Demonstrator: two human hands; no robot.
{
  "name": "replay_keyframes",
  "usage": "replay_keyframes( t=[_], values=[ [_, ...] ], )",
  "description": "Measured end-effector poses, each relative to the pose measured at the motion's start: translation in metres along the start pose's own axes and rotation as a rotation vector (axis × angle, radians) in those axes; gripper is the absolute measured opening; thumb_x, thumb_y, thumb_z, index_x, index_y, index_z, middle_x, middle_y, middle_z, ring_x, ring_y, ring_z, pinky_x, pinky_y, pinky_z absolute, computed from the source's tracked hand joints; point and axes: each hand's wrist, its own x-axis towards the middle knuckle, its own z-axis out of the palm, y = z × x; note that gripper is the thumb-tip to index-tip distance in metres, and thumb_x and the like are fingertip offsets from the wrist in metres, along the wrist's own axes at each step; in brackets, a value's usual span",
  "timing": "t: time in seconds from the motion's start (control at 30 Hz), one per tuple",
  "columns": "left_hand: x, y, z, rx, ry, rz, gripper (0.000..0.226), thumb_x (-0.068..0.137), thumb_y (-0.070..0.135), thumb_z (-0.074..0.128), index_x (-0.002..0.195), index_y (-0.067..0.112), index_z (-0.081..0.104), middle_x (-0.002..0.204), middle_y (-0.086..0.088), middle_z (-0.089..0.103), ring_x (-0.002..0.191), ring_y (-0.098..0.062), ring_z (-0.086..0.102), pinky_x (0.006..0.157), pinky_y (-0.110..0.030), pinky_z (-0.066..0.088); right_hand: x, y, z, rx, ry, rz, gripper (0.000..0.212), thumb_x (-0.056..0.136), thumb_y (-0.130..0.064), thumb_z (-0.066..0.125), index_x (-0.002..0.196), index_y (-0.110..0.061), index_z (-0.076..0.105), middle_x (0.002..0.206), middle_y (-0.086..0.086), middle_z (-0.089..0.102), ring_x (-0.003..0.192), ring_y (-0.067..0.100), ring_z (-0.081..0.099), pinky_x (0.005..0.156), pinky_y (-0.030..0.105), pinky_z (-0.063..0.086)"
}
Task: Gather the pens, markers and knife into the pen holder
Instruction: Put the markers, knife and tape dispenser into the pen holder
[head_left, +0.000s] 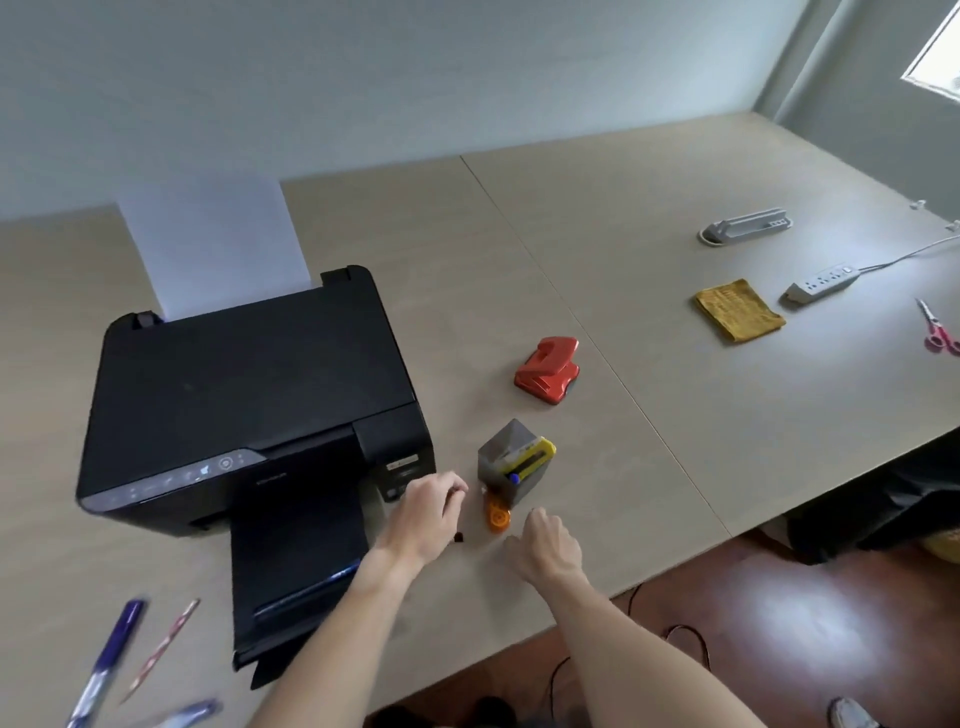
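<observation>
pale bench (649, 364), holder (511, 467) already keeping the yellow knife (530, 457). left hand (428, 512) curls round something dark, right hand (548, 543) loose and empty. better steady the holder and drop it in tip-first.

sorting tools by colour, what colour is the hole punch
Red, with a dark base; the hole punch shows clearly in the head view.

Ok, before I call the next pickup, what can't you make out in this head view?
- Left hand: closed on something small and dark; the fingers hide what.
- Pen holder: a yellow knife and a blue-tipped pen show; the walls hide anything deeper.
- Orange item: partly behind the holder, unidentifiable.
- Pens at bottom left: motion-blurred and cut by the frame edge, count unsure.
- Right hand: seen from behind, looks empty.
</observation>
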Motion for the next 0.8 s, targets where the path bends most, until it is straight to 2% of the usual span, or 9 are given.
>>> replay_keyframes(
  t=[0.07, 0.2, 0.37, 0.5, 0.63, 0.8],
  values=[
    [-0.013, -0.016, -0.004, 0.113, -0.031, -0.031, 0.021, 0.098, 0.023, 0.048, 0.102, 0.020, 0.068, 0.101, 0.001, 0.069, 0.095, -0.018, 0.065, 0.083, -0.037, 0.056, 0.003, -0.012, 0.009, 0.086, 0.047, 0.071, 0.036, 0.079, -0.037, 0.052, 0.101, -0.009, 0.054, 0.105, 0.011, 0.063, 0.100, 0.034, 0.062, 0.087, 0.042, 0.052],
    [-0.031, -0.046, -0.004, 0.349, -0.059, -0.069, 0.028, 0.098, 0.018, 0.045, 0.116, 0.018, 0.067, 0.115, 0.000, 0.067, 0.108, -0.021, 0.061, 0.097, -0.035, 0.044, 0.010, -0.030, 0.028, 0.177, 0.125, 0.096, 0.052, 0.078, -0.042, 0.061, 0.114, -0.007, 0.052, 0.112, 0.012, 0.057, 0.108, 0.033, 0.057, 0.088, 0.043, 0.051],
    [-0.041, -0.062, 0.000, 0.494, -0.135, -0.047, 0.027, 0.097, 0.016, 0.044, 0.114, 0.019, 0.064, 0.113, 0.001, 0.065, 0.107, -0.020, 0.059, 0.095, -0.033, 0.043, 0.012, -0.035, 0.042, 0.146, 0.175, 0.063, 0.048, 0.088, -0.042, 0.058, 0.117, -0.006, 0.049, 0.117, 0.014, 0.055, 0.112, 0.034, 0.054, 0.092, 0.046, 0.049],
    [-0.031, -0.062, 0.006, 0.555, -0.192, -0.058, 0.024, 0.095, 0.013, 0.048, 0.115, 0.018, 0.060, 0.116, -0.001, 0.064, 0.112, -0.022, 0.056, 0.099, -0.034, 0.040, 0.001, -0.023, 0.043, 0.113, 0.175, -0.029, 0.047, 0.086, -0.056, 0.056, 0.106, -0.013, 0.051, 0.103, 0.007, 0.054, 0.098, 0.030, 0.057, 0.086, 0.041, 0.049],
    [-0.019, -0.058, 0.016, 0.610, -0.238, -0.074, 0.023, 0.093, 0.013, 0.053, 0.115, 0.019, 0.057, 0.120, -0.001, 0.064, 0.117, -0.023, 0.056, 0.102, -0.036, 0.039, -0.011, 0.000, 0.036, 0.105, 0.204, -0.005, 0.037, 0.082, -0.048, 0.060, 0.094, -0.014, 0.052, 0.094, 0.004, 0.055, 0.088, 0.027, 0.057, 0.079, 0.037, 0.047],
    [-0.010, -0.061, 0.026, 0.651, -0.279, -0.068, 0.032, 0.092, 0.018, 0.061, 0.123, 0.017, 0.055, 0.124, -0.003, 0.065, 0.121, -0.022, 0.056, 0.102, -0.036, 0.043, -0.023, 0.030, 0.013, 0.189, 0.347, 0.036, 0.024, 0.081, -0.027, 0.062, 0.101, -0.014, 0.056, 0.096, 0.004, 0.061, 0.088, 0.027, 0.060, 0.082, 0.040, 0.050]
  ],
)
